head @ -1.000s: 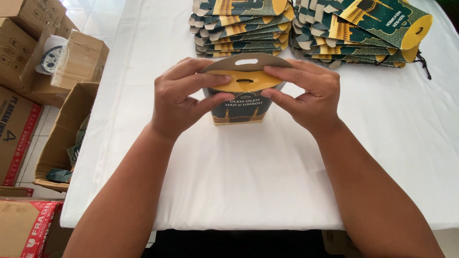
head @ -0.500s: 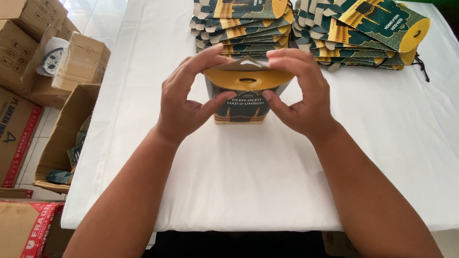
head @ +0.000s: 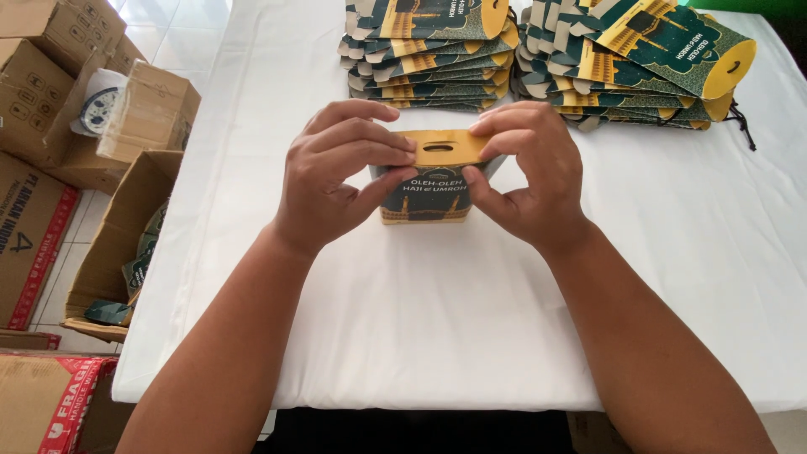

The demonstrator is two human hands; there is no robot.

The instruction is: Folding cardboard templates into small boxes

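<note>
A small dark green and gold cardboard gift box (head: 424, 198) stands upright on the white tablecloth (head: 420, 336). Its yellow top flaps with a slot handle (head: 441, 148) are pressed together over it. My left hand (head: 336, 172) grips the box's left side, fingers on the flap and thumb on the front. My right hand (head: 525, 172) holds the right side the same way. Both hands hide the box's sides.
Two stacks of flat, unfolded boxes of the same print lie at the far side, one in the middle (head: 429, 55) and one to the right (head: 635, 67). Brown cartons (head: 50, 109) and an open carton (head: 126, 244) stand on the floor left of the table.
My fingers have closed further over the top. The yellow flaps, earlier arched and wide, are now folded flatter and narrower above the box.
</note>
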